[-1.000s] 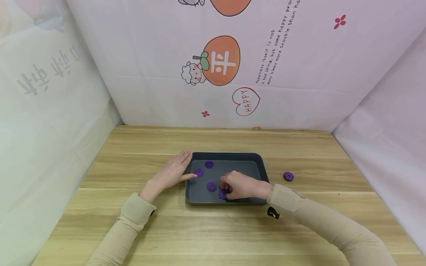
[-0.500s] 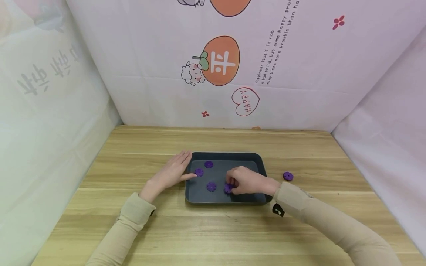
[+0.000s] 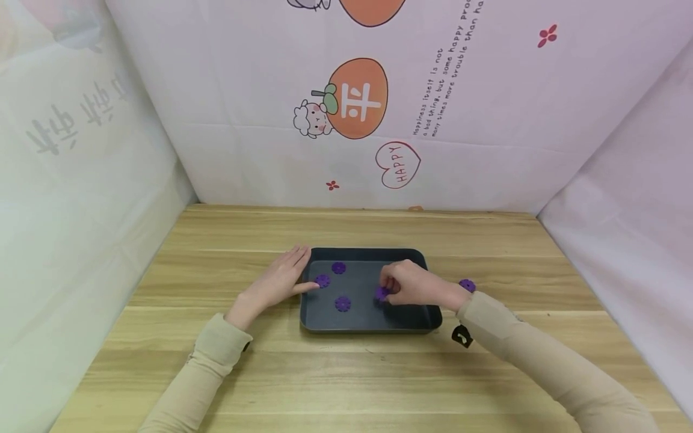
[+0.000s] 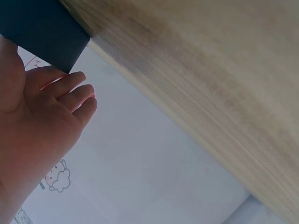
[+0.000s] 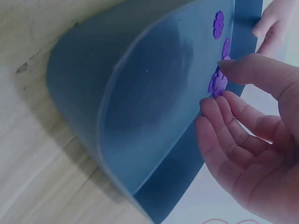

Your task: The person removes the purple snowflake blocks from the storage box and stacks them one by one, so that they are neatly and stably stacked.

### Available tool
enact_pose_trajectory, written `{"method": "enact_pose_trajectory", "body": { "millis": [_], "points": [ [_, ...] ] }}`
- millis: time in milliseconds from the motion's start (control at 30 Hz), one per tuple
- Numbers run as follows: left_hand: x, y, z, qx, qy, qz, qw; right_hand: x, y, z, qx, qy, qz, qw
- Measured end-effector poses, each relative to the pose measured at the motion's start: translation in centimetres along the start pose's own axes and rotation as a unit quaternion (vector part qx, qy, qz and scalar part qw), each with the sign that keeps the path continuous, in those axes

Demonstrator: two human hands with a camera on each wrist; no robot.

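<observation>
A dark blue-grey rectangular tray (image 3: pixel 354 325) lies on the table. My left hand (image 3: pixel 276 281) rests against its left rim with straight fingers, the thumb reaching over the edge; in the left wrist view that hand (image 4: pixel 51 98) touches the tray's corner (image 4: pixel 56 42). My right hand (image 3: pixel 414 284) pinches a purple flower-shaped disc (image 3: pixel 382 293) between thumb and fingers over the tray. The right wrist view shows this disc (image 5: pixel 218 84) at the fingertips. Three similar purple discs (image 3: pixel 343 304) lie in the tray's left part, one of them near the left thumb.
One more purple disc (image 3: pixel 467 285) sits on the wooden table (image 3: pixel 335 385) right of the tray, partly behind the right wrist. A printed white cloth (image 3: pixel 243 150) stands behind the table, with white cloth on both sides.
My right hand has carried the pinched disc to the right and slightly away from me, off its spot near the tray's front. The left hand stays in place.
</observation>
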State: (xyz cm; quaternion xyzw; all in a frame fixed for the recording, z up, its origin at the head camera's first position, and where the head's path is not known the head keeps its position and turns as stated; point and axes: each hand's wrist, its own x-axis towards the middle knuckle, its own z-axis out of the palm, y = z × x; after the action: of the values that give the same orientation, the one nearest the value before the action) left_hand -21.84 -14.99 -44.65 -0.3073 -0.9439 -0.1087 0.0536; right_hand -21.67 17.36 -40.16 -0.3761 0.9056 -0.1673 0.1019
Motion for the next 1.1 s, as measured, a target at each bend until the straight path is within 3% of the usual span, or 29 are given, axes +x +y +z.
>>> {"method": "enact_pose_trajectory", "body": {
  "millis": [1100],
  "points": [
    [0.2,-0.1,0.1,-0.009,-0.004,-0.004,0.9999,-4.6,3.8,-2.9,0.026,0.053,0.090,0.9942]
  ]
}}
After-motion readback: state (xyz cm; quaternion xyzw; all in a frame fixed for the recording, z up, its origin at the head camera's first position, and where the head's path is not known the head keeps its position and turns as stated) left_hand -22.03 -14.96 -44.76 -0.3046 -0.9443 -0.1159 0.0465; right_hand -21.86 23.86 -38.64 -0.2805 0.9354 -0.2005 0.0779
